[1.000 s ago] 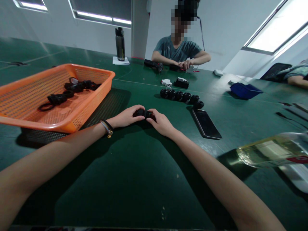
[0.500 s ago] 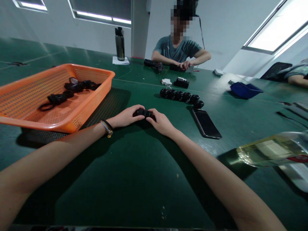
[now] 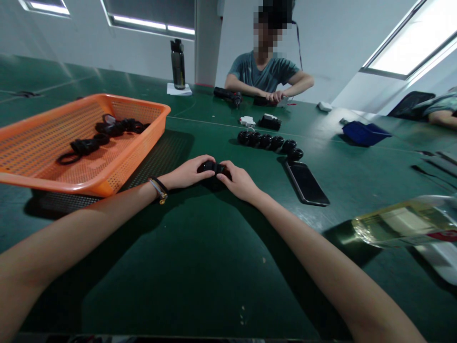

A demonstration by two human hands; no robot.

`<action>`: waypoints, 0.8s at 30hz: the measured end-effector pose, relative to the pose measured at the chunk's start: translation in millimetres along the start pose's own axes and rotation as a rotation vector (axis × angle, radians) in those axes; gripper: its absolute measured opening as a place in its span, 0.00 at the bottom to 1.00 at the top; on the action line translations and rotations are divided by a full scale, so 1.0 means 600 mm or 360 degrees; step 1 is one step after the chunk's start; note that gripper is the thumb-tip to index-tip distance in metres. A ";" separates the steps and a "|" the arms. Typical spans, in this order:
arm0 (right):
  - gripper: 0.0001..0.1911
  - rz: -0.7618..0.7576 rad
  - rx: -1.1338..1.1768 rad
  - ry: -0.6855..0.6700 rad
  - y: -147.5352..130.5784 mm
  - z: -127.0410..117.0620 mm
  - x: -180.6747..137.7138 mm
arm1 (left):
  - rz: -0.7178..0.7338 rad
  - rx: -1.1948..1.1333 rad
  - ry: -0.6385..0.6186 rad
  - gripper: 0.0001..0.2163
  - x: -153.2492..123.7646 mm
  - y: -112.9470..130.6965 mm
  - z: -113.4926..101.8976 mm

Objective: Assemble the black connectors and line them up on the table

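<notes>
Both of my hands meet over the green table (image 3: 185, 267), gripping a small black part (image 3: 216, 169) from either side. My left hand (image 3: 194, 172) has its fingers closed round the part's left end. On the opposite end, my right hand (image 3: 238, 180) is closed as well. The part's exact kind is mostly hidden by my fingers. Beyond it to the right, several round glossy black parts (image 3: 266, 141) stand in a slanting row. A dark-screened phone (image 3: 307, 183) lies at the near end of that row.
To the left, an orange basket (image 3: 103, 183) holds several black parts (image 3: 85, 146). A bottle of yellowish liquid (image 3: 403, 221) is at the right. Farther back are a blue dustpan-like tray (image 3: 366, 133), a power drill (image 3: 228, 96), a dark water bottle (image 3: 177, 65) and a seated person (image 3: 264, 78).
</notes>
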State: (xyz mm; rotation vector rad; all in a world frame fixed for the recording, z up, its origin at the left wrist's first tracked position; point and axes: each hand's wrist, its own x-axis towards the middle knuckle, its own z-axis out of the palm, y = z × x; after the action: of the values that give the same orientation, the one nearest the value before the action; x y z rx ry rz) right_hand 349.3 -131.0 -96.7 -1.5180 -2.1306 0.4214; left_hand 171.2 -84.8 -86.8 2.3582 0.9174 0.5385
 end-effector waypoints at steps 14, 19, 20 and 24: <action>0.13 -0.0017 -0.0016 0.0010 0.001 0.001 0.000 | 0.0011 -0.0013 0.0012 0.19 0.001 0.001 0.002; 0.13 -0.0033 -0.0001 0.0027 0.003 0.002 0.000 | 0.0006 -0.0004 0.0008 0.19 0.001 0.000 0.002; 0.13 -0.0034 0.0006 0.0028 0.002 0.002 -0.001 | 0.0004 0.0000 0.0007 0.20 0.001 0.000 0.002; 0.13 -0.0033 0.0016 0.0035 0.002 0.002 -0.001 | 0.0011 0.0013 0.0006 0.20 0.001 0.000 0.002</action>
State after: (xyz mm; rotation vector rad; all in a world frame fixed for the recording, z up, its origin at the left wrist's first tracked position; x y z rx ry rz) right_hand 349.8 -131.3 -98.3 -1.4867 -2.1225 0.4056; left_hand 172.4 -84.8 -87.3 2.3690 0.9154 0.5434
